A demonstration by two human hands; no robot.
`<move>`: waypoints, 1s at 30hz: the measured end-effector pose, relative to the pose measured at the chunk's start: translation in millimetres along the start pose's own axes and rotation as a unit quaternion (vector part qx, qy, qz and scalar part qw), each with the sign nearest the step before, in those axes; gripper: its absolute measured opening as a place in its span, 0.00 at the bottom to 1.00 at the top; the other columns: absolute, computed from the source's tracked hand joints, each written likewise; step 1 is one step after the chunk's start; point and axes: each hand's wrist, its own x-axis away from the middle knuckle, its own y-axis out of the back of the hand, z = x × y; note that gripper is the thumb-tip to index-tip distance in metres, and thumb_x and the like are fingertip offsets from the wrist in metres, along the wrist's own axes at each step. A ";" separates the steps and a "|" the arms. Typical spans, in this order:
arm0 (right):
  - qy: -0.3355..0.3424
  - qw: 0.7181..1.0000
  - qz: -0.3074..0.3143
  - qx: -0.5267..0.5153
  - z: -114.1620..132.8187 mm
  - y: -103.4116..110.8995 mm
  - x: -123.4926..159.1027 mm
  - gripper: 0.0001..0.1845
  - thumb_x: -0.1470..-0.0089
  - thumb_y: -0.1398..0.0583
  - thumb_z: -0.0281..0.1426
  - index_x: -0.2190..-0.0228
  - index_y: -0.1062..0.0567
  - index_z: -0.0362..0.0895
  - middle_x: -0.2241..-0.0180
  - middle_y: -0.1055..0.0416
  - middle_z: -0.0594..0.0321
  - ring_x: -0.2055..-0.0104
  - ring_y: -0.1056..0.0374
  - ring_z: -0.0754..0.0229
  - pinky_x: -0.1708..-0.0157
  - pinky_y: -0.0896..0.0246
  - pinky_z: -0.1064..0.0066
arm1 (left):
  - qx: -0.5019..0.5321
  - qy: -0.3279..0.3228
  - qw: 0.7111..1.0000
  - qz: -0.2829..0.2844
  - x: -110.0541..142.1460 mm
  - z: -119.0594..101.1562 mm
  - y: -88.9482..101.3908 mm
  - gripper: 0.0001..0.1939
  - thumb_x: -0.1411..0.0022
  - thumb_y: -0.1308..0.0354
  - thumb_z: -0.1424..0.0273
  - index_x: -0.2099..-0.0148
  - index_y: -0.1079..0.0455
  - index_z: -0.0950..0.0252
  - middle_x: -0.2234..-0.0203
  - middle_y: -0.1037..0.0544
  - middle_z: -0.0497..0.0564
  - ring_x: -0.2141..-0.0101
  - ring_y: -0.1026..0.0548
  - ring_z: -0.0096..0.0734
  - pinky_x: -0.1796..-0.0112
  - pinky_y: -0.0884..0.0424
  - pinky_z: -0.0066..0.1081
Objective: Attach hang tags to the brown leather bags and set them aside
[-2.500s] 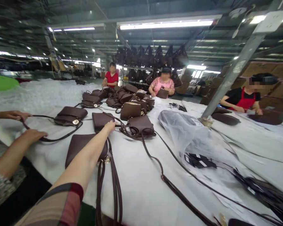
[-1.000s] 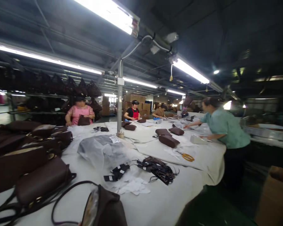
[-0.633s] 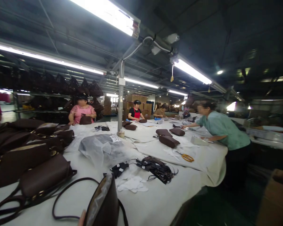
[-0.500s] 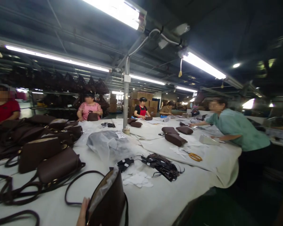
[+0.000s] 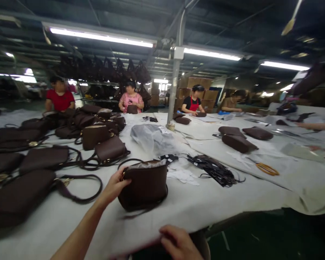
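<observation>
A dark brown leather handbag [image 5: 143, 186] stands on the white-covered table with its top open, whitish lining or wrapping showing inside. My left hand [image 5: 118, 185] grips its left side, thumb on the front face and fingers behind. The bag's thin strap trails around its base and behind it. Lower down, at the table's near edge, is my right hand [image 5: 178, 240], slightly blurred. Its thumb and forefinger are bent and apart, with nothing visible between them. Just behind the bag lie white paper pieces [image 5: 184, 173] and a pile of black tags with cords [image 5: 215, 168].
More brown handbags [image 5: 40, 157] crowd the table's left side. A clear plastic bag [image 5: 151, 137] lies before a grey post [image 5: 174, 86]. Yellow-handled scissors [image 5: 267, 168] and other brown bags [image 5: 238, 142] lie to the right. Several co-workers sit or stand across the table.
My view has swung left and down. The handbag now shows its broad front and stands farther from me, still in my left hand. My right hand has come into view.
</observation>
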 end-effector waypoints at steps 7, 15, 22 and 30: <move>-0.076 0.985 -0.096 -0.118 -4.1 79.1 -19.2 0.31 0.46 0.41 0.49 0.46 0.32 0.44 0.54 0.28 0.51 0.61 0.27 0.54 0.66 0.29 0.63 | 0.096 -0.003 0.995 0.024 6.9 -9.9 14.9 0.20 0.51 0.34 0.68 0.55 0.31 0.66 0.65 0.23 0.49 0.63 0.26 0.35 0.60 0.32 0.31; 0.035 0.994 -0.101 -0.014 30.6 82.0 -51.9 0.42 0.47 0.39 0.39 0.35 0.49 0.51 0.35 0.48 0.51 0.40 0.40 0.49 0.56 0.29 0.63 | -0.014 -0.026 0.989 0.142 3.9 -1.1 0.8 0.20 0.48 0.36 0.69 0.51 0.29 0.66 0.60 0.24 0.51 0.59 0.27 0.37 0.55 0.32 0.34; 0.045 0.989 -0.094 0.106 41.0 114.9 -53.4 0.33 0.46 0.40 0.41 0.40 0.37 0.49 0.38 0.43 0.51 0.48 0.33 0.49 0.63 0.28 0.65 | -0.105 -0.059 0.990 0.074 14.0 -50.3 31.9 0.33 0.44 0.37 0.66 0.37 0.39 0.61 0.39 0.35 0.59 0.39 0.38 0.47 0.42 0.41 0.44; 0.072 0.990 0.003 0.119 78.7 109.5 -79.6 0.31 0.56 0.34 0.35 0.49 0.28 0.45 0.55 0.26 0.59 0.57 0.31 0.55 0.59 0.33 0.65 | -0.141 0.016 0.987 0.073 27.7 -16.1 -6.0 0.28 0.47 0.45 0.73 0.41 0.36 0.63 0.56 0.22 0.55 0.59 0.25 0.40 0.58 0.28 0.35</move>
